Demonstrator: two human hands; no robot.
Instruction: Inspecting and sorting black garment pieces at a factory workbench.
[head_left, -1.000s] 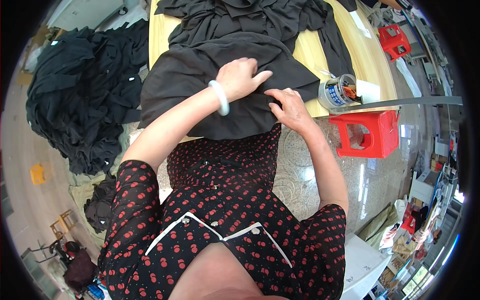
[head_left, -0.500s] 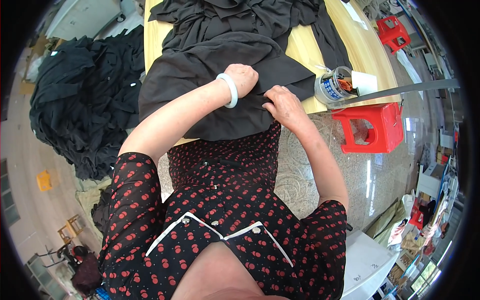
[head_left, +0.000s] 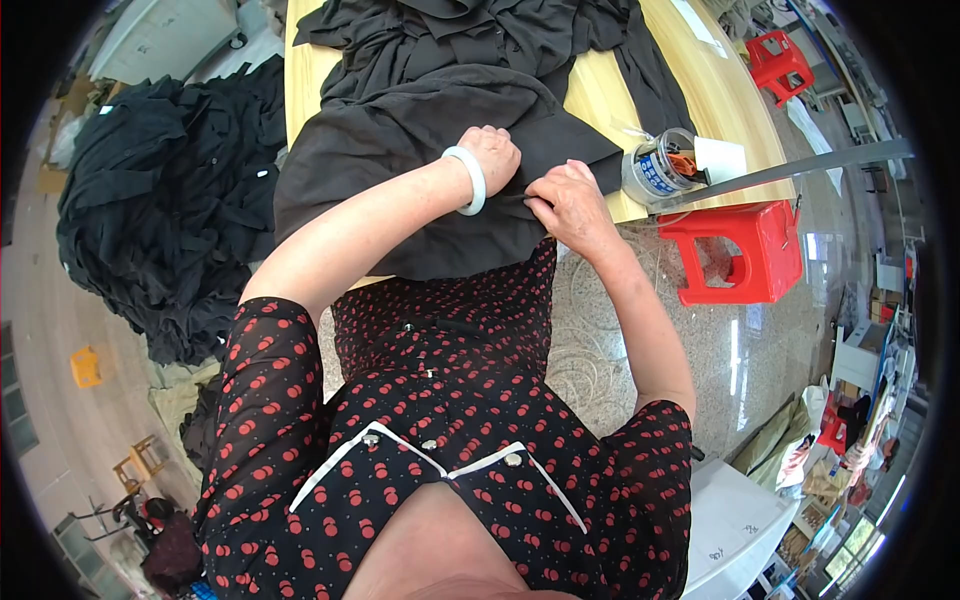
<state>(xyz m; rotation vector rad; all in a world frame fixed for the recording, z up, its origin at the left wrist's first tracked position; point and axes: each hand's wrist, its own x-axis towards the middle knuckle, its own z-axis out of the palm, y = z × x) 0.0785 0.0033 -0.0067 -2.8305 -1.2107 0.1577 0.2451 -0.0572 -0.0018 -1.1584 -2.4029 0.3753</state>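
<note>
Polished, speckled stone floor (head_left: pixel 590 350) shows nearest us, below the pale yellow wood-grain desk (head_left: pixel 720 95) at 12 o'clock. Over its near edge lies a soft black fabric garment (head_left: pixel 410 120), under and between our hands, its long axis running roughly 9 to 3 o'clock. Our right hand (head_left: pixel 572 208) pinches a fold near the garment's right end, thumb against forefinger, and is the nearer hand to that fold. At its 10 o'clock, our left hand (head_left: pixel 488 160) rests on the cloth with fingers curled; we cannot tell whether it grips any. From the right hand, a clear cylindrical jar of tools (head_left: pixel 648 176) stands at 2 o'clock, and a red plastic stool (head_left: pixel 725 222) between 3 and 4. Farther off, a heap of black clothing (head_left: pixel 165 210) fills 9 o'clock from the left hand.
</note>
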